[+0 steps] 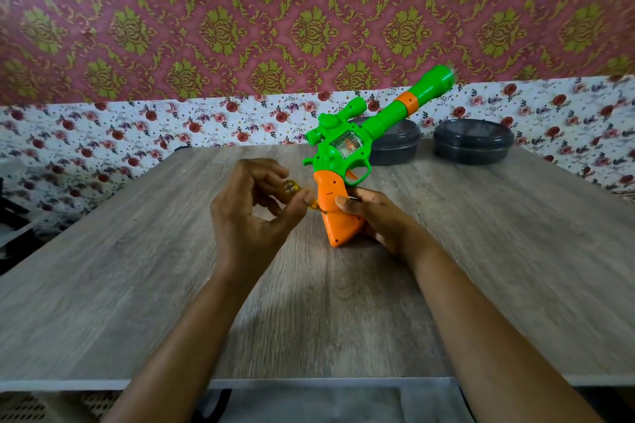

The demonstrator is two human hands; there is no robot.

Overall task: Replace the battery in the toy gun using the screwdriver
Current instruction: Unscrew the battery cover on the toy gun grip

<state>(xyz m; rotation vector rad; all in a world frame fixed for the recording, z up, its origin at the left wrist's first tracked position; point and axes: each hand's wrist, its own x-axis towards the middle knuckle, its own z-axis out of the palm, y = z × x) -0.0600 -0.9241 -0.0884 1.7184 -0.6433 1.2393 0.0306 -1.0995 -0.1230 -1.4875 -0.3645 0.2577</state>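
Looks like you're early on. The toy gun (347,144) stands butt-down on the table (137,268), your right hand (376,218) wrapped round its orange grip (338,216), your left hand (245,216) pinching the yellow screwdriver (298,193), tip at that grip. Nothing's opened yet, so I'd guess the whole swap is ahead.

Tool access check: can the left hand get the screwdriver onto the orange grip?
Likely yes. The right hand holds the orange grip by its far edge; its facing side is mostly bare, the left hand's screwdriver against it.
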